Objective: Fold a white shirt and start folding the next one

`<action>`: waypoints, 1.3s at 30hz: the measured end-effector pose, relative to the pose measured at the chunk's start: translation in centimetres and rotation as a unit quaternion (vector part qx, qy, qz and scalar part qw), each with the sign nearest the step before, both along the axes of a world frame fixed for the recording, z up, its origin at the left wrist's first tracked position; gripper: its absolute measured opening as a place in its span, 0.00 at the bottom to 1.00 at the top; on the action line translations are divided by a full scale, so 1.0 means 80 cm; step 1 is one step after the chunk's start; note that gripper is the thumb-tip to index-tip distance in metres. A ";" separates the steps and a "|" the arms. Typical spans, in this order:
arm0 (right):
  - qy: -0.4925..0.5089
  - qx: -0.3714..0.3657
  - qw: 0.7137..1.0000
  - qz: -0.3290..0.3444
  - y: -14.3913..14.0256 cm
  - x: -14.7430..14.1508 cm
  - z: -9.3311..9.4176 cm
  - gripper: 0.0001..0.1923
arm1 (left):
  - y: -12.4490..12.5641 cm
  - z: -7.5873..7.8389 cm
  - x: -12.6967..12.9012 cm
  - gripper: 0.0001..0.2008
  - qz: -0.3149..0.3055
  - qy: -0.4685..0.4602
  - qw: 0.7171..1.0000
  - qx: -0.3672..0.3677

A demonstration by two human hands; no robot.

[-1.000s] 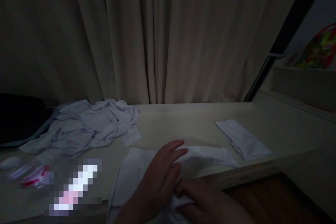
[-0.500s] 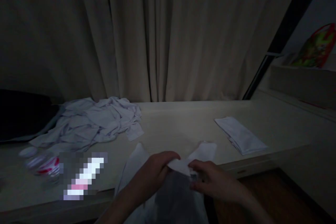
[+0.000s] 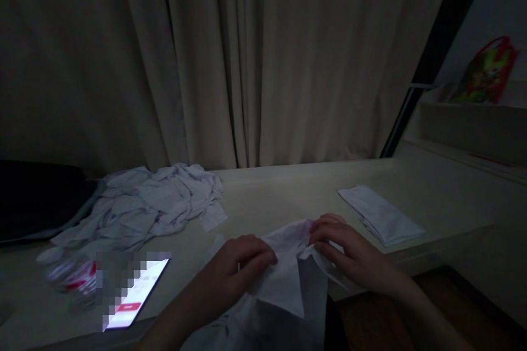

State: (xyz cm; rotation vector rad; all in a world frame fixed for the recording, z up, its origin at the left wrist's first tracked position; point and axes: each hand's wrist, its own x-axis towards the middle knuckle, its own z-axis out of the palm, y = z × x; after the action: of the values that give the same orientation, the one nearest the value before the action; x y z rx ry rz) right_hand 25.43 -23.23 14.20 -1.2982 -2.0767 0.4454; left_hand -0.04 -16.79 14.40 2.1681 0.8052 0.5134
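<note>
Fingers (image 3: 263, 255) pinch white cloth (image 3: 284, 279); no legible writing.

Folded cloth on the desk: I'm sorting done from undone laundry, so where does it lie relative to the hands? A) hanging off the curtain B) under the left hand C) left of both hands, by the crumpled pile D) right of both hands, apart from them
D: the folded cloth lies flat on the desk, right of the right hand and clear of it.
</note>
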 end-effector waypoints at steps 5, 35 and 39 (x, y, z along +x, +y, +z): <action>-0.006 0.019 0.999 0.030 -0.019 -0.015 0.001 0.10 | 0.007 -0.014 0.015 0.19 0.070 0.039 0.997 -0.021; 0.295 -0.118 0.948 0.025 0.006 -0.018 -0.062 0.27 | 0.018 0.035 0.008 0.13 0.241 -0.196 0.949 0.052; 0.242 -0.225 0.943 0.048 0.009 -0.069 -0.095 0.16 | 0.013 0.031 0.019 0.13 0.211 -0.136 0.966 0.069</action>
State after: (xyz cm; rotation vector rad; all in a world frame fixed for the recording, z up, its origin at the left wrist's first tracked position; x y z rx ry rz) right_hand 19.91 -22.51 6.63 -1.1751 -1.6725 1.2106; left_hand 1.50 -15.77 16.84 1.9867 1.1064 1.0853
